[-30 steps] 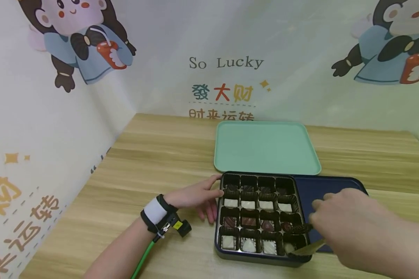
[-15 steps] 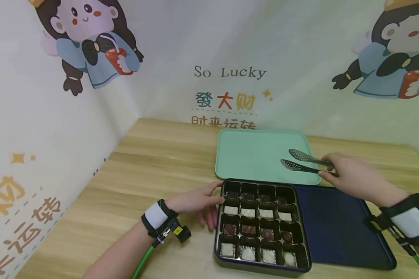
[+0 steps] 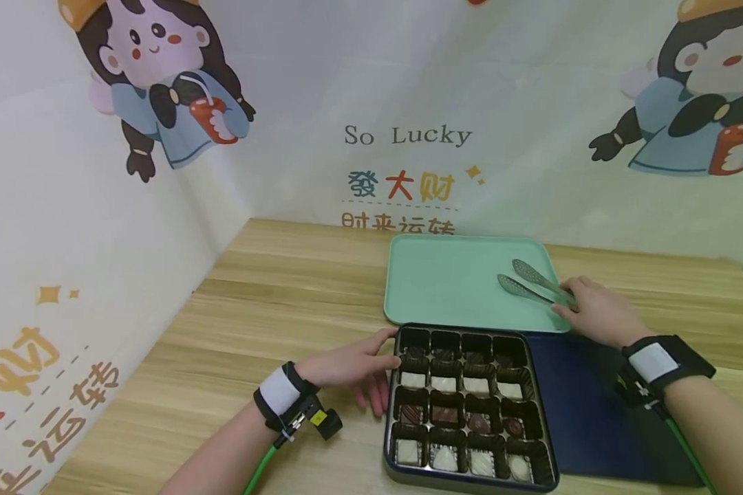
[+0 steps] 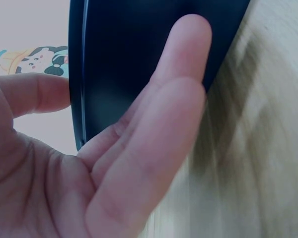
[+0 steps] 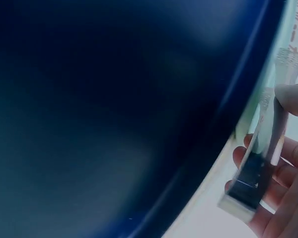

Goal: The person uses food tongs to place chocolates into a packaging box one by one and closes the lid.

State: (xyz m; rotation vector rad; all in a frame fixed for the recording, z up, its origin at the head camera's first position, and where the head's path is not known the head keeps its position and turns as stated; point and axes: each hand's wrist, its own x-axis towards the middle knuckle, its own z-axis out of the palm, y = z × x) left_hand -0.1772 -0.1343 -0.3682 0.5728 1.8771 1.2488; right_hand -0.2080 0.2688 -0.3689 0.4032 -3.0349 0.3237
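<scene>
A dark chocolate box (image 3: 458, 480) with a black divided insert stands on the wooden table. White and brown chocolates (image 3: 444, 414) sit in its compartments, one white round piece (image 3: 520, 468) in the front right one. My left hand (image 3: 354, 364) touches the box's left side: the thumb is at the rim, and the extended fingers (image 4: 154, 148) lie along the wall. My right hand (image 3: 603, 313) holds metal serving tongs (image 3: 534, 274) with perforated tips. The tong arms are spread, nothing between them, over the right part of the green tray (image 3: 452, 275).
The dark blue lid (image 3: 600, 412) lies flat to the right of the box, beneath my right forearm. Behind the box, the green tray reaches toward the printed backdrop (image 3: 408, 82). A green cable (image 3: 260, 467) trails from my left wrist.
My right hand has carried the tongs from the box's front right compartment back to the tray, where they are now lower than half a second ago. The left hand stays at the box.
</scene>
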